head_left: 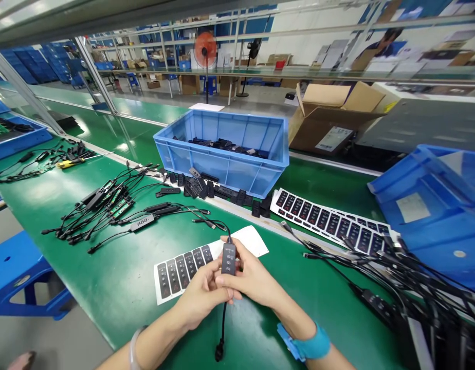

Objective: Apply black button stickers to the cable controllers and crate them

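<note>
Here, both hands meet over the near middle of the green desk [318,313], gripping a small black controller [229,258] between them. The left hand [204,288] has its fingers curled in at the lower left side of the controller; the right hand [256,275] grasps it from the right, thumb laid across near its lower end and a fingertip up by its top edge. The controller stands lengthwise, its face with round marks toward the camera. One cable leaves its top end; another runs down from beneath the hands to a black plug [219,352].

Just behind and left of the hands, a label sheet [159,285] lies flat, its right part white and partly hidden by them. Green surface stretches from the right forearm across to a heap of cables [410,288] at the right, and from the label sheet out to the desk's slanting left edge, beyond which a blue stool [17,272] stands. Farther back on the left spreads a tangle of wired boards [116,203]. Black housings [197,186] crowd the front edge of a blue bin [222,167], bounding the room ahead.
</note>
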`<state>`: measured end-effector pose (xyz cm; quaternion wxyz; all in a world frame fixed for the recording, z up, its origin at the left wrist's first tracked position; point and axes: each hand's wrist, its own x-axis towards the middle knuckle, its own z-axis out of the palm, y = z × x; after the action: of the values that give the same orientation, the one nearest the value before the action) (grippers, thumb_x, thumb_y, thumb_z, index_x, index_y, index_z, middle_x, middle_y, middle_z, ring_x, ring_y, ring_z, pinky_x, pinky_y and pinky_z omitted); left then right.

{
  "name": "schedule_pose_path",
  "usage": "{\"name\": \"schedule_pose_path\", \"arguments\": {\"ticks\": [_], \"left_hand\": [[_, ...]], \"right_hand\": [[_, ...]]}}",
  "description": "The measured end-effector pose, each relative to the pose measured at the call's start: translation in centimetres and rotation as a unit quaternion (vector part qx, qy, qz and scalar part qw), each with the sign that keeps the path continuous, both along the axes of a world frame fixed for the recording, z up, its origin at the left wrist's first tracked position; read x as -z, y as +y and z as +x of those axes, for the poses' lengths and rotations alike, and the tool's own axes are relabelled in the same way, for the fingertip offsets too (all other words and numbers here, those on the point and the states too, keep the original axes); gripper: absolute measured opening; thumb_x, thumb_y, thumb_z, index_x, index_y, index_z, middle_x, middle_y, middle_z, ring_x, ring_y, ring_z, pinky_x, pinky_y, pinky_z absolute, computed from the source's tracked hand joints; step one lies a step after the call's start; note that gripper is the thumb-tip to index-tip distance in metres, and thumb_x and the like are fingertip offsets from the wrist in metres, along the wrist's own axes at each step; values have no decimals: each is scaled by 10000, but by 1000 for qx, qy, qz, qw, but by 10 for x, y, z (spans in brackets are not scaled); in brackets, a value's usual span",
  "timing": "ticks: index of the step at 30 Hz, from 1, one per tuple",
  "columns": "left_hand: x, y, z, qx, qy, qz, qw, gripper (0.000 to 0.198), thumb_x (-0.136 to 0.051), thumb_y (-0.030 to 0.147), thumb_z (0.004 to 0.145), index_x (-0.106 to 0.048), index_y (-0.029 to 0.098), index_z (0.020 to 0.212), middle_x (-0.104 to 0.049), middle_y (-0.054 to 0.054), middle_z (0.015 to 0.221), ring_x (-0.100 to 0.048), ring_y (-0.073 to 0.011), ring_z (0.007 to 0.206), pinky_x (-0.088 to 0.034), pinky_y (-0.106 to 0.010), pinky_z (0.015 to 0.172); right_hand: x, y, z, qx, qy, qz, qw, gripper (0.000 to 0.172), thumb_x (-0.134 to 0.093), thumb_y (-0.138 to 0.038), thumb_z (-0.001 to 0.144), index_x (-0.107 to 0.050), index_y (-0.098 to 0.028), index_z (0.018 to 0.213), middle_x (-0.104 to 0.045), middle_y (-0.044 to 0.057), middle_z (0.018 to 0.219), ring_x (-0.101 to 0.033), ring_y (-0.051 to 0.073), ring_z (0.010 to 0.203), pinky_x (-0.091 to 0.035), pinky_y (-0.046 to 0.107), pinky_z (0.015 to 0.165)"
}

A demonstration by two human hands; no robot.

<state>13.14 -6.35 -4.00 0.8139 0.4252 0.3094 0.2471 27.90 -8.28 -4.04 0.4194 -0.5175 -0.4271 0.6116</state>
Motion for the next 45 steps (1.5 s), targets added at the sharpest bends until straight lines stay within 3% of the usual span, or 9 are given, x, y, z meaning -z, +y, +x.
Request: {"name": "schedule_pose_path", "arguments": {"ticks": [4,9,18,25,28,31,37,39,45], "left_hand": [[1,0,0,14,9,-1,1000,354,-810,382,690,-655,111,858,-641,-30,643,-563,-102,569,-411,-204,548],[3,0,2,8,29,-20,999,451,-714,519,761,-654,94,900,-682,-77,748,-546,-84,521,-395,-192,490],[6,1,1,16,45,50,998,439,-665,544,797,-661,117,898,-657,-36,675,-585,-122,579,-463,-231,563],[-6,17,-24,39,163,201,965,541,-665,545,787,-609,218,1215,-650,-102,1252,-619,-273,1118,-475,-389,1003],[-7,27,-31,-6,199,231,952,504,-614,577,801,-626,239,1174,-646,-71,1267,-610,-287,1141,-476,-400,1021],[-5,26,-37,22,219,298,929,460,-557,564,836,-631,251,1166,-667,-72,1229,-631,-289,1104,-525,-395,953],[-3,4,-46,128,338,519,775,332,-495,316,879,-647,254,1168,-660,-89,1238,-641,-281,1088,-523,-412,946],[0,-3,-48,125,392,550,727,338,-486,207,861,-653,224,1153,-655,-108,1238,-633,-287,1104,-513,-421,960],[6,-15,-59,121,540,560,617,472,-387,17,827,-634,173,1198,-623,-148,1293,-616,-323,1135,-498,-469,954]], "right_hand": [[5,3,-5,68,-32,52,996,369,-700,-411,734,-540,-186,979,-560,-25,738,-515,117,611,-440,230,531],[10,5,1,120,-94,54,987,516,-408,-617,897,-596,-160,750,-493,-26,529,-461,119,497,-395,243,480],[10,0,-13,109,-99,80,986,415,-511,-385,861,-552,-178,1218,-661,43,891,-521,87,472,-369,195,388],[-57,-21,52,257,-69,146,953,381,-508,-459,862,-505,-202,1144,-573,-25,712,-534,113,555,-447,216,494],[-96,-71,102,340,-251,158,892,413,-525,-441,858,-518,-197,1191,-590,-1,745,-576,148,623,-471,252,536],[-109,-138,150,431,-491,128,746,438,-516,-467,847,-571,-195,1186,-657,79,892,-622,215,730,-498,348,659],[-55,-197,222,415,-755,-43,506,534,-435,-475,826,-659,-79,1107,-636,260,820,-621,439,824,-458,541,706],[-37,-170,214,400,-737,15,544,507,-460,-495,817,-669,-122,1090,-642,249,860,-622,427,861,-475,532,716],[-16,-34,81,141,-435,216,863,264,-519,-335,871,-685,-227,1046,-690,98,958,-666,243,795,-541,380,694]]}}
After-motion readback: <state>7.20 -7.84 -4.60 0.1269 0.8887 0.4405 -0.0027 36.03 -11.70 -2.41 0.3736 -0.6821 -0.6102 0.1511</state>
